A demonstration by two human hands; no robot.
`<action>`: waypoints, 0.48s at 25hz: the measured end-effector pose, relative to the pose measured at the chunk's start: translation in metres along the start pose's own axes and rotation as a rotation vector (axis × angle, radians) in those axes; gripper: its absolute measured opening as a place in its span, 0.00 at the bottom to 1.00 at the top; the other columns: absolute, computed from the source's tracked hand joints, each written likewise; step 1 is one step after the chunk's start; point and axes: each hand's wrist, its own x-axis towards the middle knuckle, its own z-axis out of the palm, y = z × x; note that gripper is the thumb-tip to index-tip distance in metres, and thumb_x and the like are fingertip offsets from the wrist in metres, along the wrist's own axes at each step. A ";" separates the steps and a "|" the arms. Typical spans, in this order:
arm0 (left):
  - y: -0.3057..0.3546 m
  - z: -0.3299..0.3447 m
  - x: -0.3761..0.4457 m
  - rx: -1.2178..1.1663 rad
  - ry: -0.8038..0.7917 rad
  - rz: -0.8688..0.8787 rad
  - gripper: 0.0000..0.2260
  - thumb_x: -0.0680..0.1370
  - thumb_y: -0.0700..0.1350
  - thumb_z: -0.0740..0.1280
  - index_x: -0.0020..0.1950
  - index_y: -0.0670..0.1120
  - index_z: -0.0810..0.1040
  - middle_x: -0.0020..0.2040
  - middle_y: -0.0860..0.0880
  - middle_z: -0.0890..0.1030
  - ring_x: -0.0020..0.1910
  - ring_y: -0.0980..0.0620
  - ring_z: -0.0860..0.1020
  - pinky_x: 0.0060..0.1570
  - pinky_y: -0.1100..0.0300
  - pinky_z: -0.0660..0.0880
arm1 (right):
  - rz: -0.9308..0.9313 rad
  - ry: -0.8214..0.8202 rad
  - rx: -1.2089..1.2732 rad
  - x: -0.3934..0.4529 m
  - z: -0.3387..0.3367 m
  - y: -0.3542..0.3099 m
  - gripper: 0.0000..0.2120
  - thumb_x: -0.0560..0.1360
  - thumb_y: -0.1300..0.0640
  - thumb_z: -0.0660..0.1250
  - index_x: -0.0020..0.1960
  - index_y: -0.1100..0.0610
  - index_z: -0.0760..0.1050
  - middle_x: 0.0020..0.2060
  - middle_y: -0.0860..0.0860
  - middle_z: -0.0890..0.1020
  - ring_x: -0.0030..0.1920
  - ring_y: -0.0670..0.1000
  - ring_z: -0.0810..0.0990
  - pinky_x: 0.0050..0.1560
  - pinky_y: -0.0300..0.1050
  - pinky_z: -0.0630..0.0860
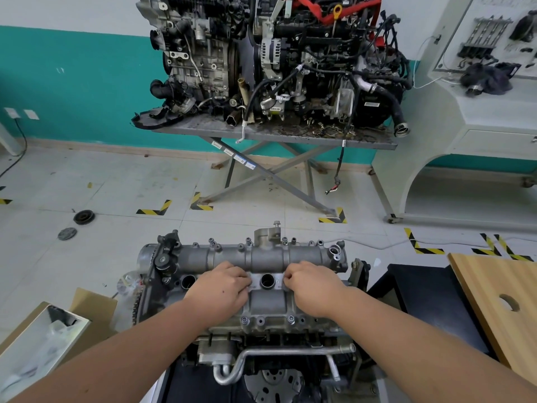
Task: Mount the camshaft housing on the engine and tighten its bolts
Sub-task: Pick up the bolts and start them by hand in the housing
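The grey camshaft housing [263, 257] lies on top of the engine [261, 324] in front of me, with several bolts [244, 319] standing in holes along its near and far edges. My left hand [222, 287] rests on the housing just left of the middle plug hole [267, 281]. Its fingers are curled and pinch a small bolt that they mostly hide. My right hand [312, 286] sits just right of that hole, its fingertips pinched the same way on another bolt.
An open cardboard box [43, 341] with plastic wrap stands at the left. A wooden board [499, 301] lies on a dark stand at the right. Two engines on a metal table [273, 133] stand behind, and round parts [83, 217] lie on the floor.
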 end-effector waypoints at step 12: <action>0.011 -0.018 0.002 0.306 0.096 0.104 0.16 0.80 0.55 0.54 0.56 0.54 0.80 0.56 0.56 0.78 0.57 0.52 0.74 0.56 0.53 0.69 | 0.141 0.071 0.176 -0.014 0.007 -0.008 0.21 0.77 0.65 0.57 0.65 0.53 0.78 0.65 0.51 0.78 0.65 0.57 0.75 0.64 0.55 0.74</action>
